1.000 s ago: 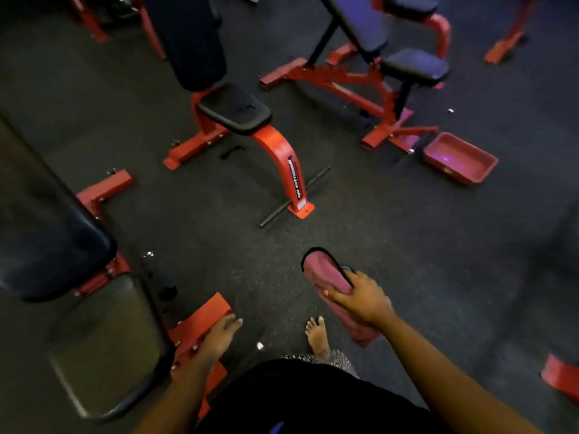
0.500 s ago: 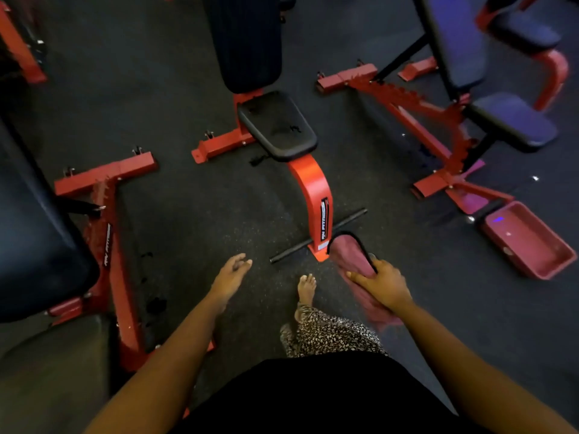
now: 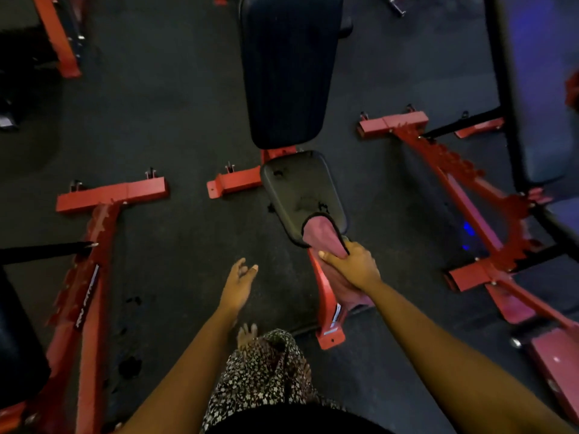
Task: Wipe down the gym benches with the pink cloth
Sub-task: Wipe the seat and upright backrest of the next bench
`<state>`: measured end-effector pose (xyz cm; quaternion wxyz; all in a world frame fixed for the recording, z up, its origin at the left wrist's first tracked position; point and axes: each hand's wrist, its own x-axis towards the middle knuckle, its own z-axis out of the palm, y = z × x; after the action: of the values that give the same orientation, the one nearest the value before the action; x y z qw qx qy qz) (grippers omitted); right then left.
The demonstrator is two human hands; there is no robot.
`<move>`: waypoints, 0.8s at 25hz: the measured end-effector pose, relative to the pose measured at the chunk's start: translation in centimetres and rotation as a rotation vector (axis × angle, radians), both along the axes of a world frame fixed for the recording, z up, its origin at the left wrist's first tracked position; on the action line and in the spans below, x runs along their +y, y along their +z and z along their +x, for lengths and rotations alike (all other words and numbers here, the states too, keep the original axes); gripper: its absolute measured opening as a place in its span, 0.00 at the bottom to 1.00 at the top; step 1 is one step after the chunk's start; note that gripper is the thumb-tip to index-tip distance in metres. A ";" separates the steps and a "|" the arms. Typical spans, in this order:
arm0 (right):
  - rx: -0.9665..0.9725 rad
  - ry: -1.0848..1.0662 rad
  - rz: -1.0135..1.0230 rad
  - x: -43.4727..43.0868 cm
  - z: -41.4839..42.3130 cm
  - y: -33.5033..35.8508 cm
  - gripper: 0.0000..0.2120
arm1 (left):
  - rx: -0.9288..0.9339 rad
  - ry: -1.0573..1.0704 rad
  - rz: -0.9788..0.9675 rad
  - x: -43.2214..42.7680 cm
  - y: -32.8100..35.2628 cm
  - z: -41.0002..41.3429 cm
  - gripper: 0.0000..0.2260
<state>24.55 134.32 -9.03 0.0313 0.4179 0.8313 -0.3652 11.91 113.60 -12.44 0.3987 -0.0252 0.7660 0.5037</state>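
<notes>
Right hand (image 3: 351, 267) keeps a closed grip on the pink cloth (image 3: 322, 234), free end lying on the near edge of the middle seat pad (image 3: 300, 189); left hand (image 3: 239, 283) hangs open, holding nothing. Wiping here looks barely begun (back pad (image 3: 285, 67) untouched, I'd judge), with the left bench (image 3: 91, 233) and right bench (image 3: 463, 170) to come.

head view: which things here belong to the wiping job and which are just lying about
Job: pink cloth, gripped by right hand; centre bench seat pad; its backrest pad.
Lying about: red tray on the floor; dark floor marks; left hand, idle.
</notes>
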 end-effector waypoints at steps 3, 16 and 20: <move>0.005 0.014 0.046 4.4 -6.8 -0.6 0.33 | -0.007 0.077 0.051 6.7 -2.1 -6.3 0.25; -0.051 0.328 0.610 16.4 -35.8 -17.5 0.28 | -0.073 0.357 0.124 26.1 -20.1 -23.1 0.28; -0.161 0.451 0.685 15.5 -37.0 -22.9 0.28 | 0.031 0.366 0.180 27.7 -22.0 -23.4 0.46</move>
<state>-12.50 149.83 -31.94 0.0344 0.2388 0.9703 -0.0177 -11.46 141.33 -34.48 0.2893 -0.1202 0.7066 0.6345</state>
